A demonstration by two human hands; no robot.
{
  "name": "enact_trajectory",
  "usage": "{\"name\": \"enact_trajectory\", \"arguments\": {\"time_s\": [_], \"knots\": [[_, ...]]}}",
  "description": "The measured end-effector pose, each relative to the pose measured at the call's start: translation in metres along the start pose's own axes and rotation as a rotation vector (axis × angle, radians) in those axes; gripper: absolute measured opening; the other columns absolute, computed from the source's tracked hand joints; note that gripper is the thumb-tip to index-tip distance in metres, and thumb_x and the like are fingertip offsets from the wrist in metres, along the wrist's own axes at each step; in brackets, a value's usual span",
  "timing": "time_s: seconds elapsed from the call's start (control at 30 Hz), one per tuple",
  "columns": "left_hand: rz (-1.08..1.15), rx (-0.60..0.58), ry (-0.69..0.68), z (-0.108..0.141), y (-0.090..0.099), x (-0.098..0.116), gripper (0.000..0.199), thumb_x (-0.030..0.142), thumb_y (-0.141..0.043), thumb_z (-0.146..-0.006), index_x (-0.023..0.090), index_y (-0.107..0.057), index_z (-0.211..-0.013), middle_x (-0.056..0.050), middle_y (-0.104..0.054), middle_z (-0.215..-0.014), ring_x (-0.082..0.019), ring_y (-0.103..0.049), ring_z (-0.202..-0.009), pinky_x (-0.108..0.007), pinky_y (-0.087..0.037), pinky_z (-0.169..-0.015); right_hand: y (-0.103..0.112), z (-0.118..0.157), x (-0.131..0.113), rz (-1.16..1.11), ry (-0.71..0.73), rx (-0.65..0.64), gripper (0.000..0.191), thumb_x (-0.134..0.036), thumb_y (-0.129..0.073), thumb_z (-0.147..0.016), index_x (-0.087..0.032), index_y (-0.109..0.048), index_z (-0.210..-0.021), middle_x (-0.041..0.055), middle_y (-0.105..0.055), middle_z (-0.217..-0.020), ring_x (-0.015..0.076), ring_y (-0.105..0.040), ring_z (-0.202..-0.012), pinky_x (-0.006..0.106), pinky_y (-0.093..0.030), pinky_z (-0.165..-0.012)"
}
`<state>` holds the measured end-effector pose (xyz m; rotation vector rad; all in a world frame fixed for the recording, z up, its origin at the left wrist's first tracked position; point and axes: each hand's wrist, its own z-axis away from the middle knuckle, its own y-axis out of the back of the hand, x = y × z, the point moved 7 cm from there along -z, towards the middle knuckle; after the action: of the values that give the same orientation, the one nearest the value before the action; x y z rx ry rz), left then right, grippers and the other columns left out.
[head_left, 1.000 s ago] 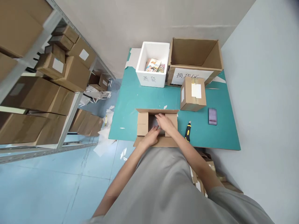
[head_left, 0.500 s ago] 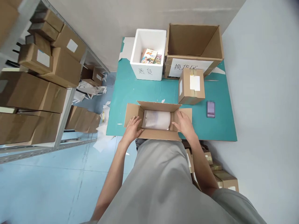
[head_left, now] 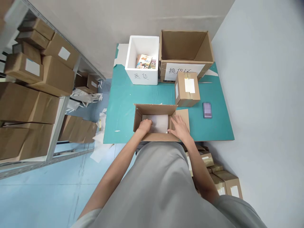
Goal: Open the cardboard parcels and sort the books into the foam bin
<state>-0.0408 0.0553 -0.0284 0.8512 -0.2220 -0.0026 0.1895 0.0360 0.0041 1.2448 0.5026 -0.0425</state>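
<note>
An open cardboard box point(head_left: 155, 109) stands at the near edge of the green table point(head_left: 123, 109), right before me. Inside it lies a white, paper-like sheet or packet point(head_left: 161, 123). My left hand point(head_left: 145, 125) reaches into the box at the left end of the white sheet. Its fingers are curled together, and whatever they may grip is hidden. My right hand point(head_left: 180, 126) is open, fingers spread, over the box's right end and the outward-lying right flap point(head_left: 185, 117).
Behind stand a white foam box point(head_left: 144, 77) with booklets point(head_left: 144, 61) and a large open carton point(head_left: 187, 56). A taped box point(head_left: 187, 90) and a phone point(head_left: 207, 110) are on the right. Shelves point(head_left: 55, 133) of cartons line the left, and boxes point(head_left: 228, 182) sit below right.
My left hand has moved from the left flap into the box, and its fingers have curled. The left flap no longer lies outward. The view has shifted slightly rightward.
</note>
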Motion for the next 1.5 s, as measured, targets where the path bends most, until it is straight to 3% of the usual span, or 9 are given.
{"name": "enact_trajectory", "arguments": {"time_s": [0.17, 0.33, 0.4, 0.5, 0.77, 0.9, 1.2, 1.33, 1.5], "knots": [[0.025, 0.161, -0.057, 0.029, 0.016, 0.001, 0.039, 0.011, -0.050, -0.100, 0.020, -0.079, -0.123, -0.015, -0.076, -0.125, -0.031, -0.073, -0.118, -0.038, -0.056, -0.094, 0.005, -0.003, -0.006, -0.051, 0.005, -0.009, 0.082, -0.038, -0.082, -0.090, -0.016, -0.050, -0.162, 0.0212, -0.039, -0.173, 0.0414, -0.026, -0.165, 0.059, -0.035, -0.129], [0.337, 0.548, -0.183, 0.073, 0.074, 0.008, 0.029, 0.021, -0.051, -0.103, 0.020, -0.077, -0.115, -0.010, -0.076, -0.113, -0.027, -0.071, -0.107, -0.036, -0.054, -0.094, 0.024, -0.017, -0.037, -0.096, 0.081, -0.033, 0.088, -0.036, -0.085, -0.088, -0.019, -0.045, -0.165, 0.0200, -0.042, -0.171, 0.0396, -0.042, -0.157, 0.055, -0.043, -0.124], [0.507, 0.650, -0.235, 0.091, 0.097, 0.008, 0.024, 0.023, -0.054, -0.102, 0.020, -0.076, -0.109, -0.008, -0.075, -0.107, -0.024, -0.071, -0.099, -0.036, -0.054, -0.092, 0.037, -0.024, -0.053, -0.116, 0.120, -0.028, 0.068, -0.034, -0.078, -0.093, -0.021, -0.056, -0.157, 0.0171, -0.052, -0.164, 0.0374, -0.051, -0.149, 0.052, -0.049, -0.118], [0.695, 0.704, -0.281, 0.116, 0.120, 0.005, 0.021, 0.029, -0.057, -0.103, 0.022, -0.076, -0.106, -0.006, -0.076, -0.104, -0.023, -0.070, -0.096, -0.035, -0.055, -0.088, 0.063, -0.032, -0.076, -0.200, 0.156, 0.019, 0.032, -0.027, -0.059, -0.103, -0.024, -0.073, -0.132, 0.0109, -0.070, -0.143, 0.0313, -0.068, -0.129, 0.044, -0.055, -0.107], [1.097, 0.750, -0.304, 0.162, 0.138, -0.007, 0.046, 0.042, -0.073, -0.097, 0.022, -0.067, -0.138, -0.007, -0.075, -0.123, -0.021, -0.071, -0.104, -0.030, -0.057, -0.089, 0.140, -0.037, -0.140, -0.658, 0.233, 0.230, 0.024, -0.019, -0.057, -0.093, -0.025, -0.074, -0.108, 0.0007, -0.080, -0.105, 0.0224, -0.073, -0.097, 0.032, -0.056, -0.090], [1.116, 0.792, -0.250, 0.175, 0.134, -0.022, 0.036, 0.043, -0.072, -0.098, 0.020, -0.072, -0.125, -0.006, -0.077, -0.110, -0.020, -0.070, -0.093, -0.031, -0.057, -0.085, 0.152, -0.039, -0.187, -0.859, 0.344, 0.195, 0.020, -0.029, -0.065, -0.093, -0.024, -0.070, -0.112, 0.0034, -0.078, -0.114, 0.0228, -0.073, -0.104, 0.033, -0.059, -0.089], [1.531, 1.146, -0.049, 0.208, 0.109, -0.121, 0.040, 0.055, -0.085, -0.081, 0.018, -0.074, -0.093, -0.007, -0.079, -0.095, -0.025, -0.074, -0.099, -0.039, -0.061, -0.092, 0.108, -0.046, -0.270, -0.529, 0.451, 0.036, 0.081, -0.043, -0.081, -0.090, -0.032, -0.045, -0.161, 0.0101, -0.052, -0.162, 0.0348, -0.051, -0.149, 0.053, -0.048, -0.122], [1.696, 1.101, -0.034, 0.222, 0.090, -0.174, 0.044, 0.062, -0.072, -0.090, 0.020, -0.075, -0.102, -0.009, -0.078, -0.095, -0.028, -0.076, -0.102, -0.041, -0.064, -0.090, 0.067, -0.060, -0.300, -0.494, 0.398, -0.027, 0.053, -0.021, -0.059, -0.096, -0.026, -0.063, -0.148, 0.0097, -0.069, -0.142, 0.0304, -0.066, -0.128, 0.044, -0.056, -0.107], [1.427, 1.008, 0.141, 0.243, 0.046, -0.236, 0.051, 0.056, -0.083, -0.086, 0.021, -0.074, -0.122, -0.010, -0.079, -0.106, -0.031, -0.075, -0.107, -0.043, -0.064, -0.091, 0.025, -0.074, -0.372, -0.740, 0.352, -0.043, 0.033, -0.022, -0.055, -0.093, -0.022, -0.075, -0.120, 0.0038, -0.078, -0.110, 0.0229, -0.071, -0.096, 0.033, -0.059, -0.087]]}}
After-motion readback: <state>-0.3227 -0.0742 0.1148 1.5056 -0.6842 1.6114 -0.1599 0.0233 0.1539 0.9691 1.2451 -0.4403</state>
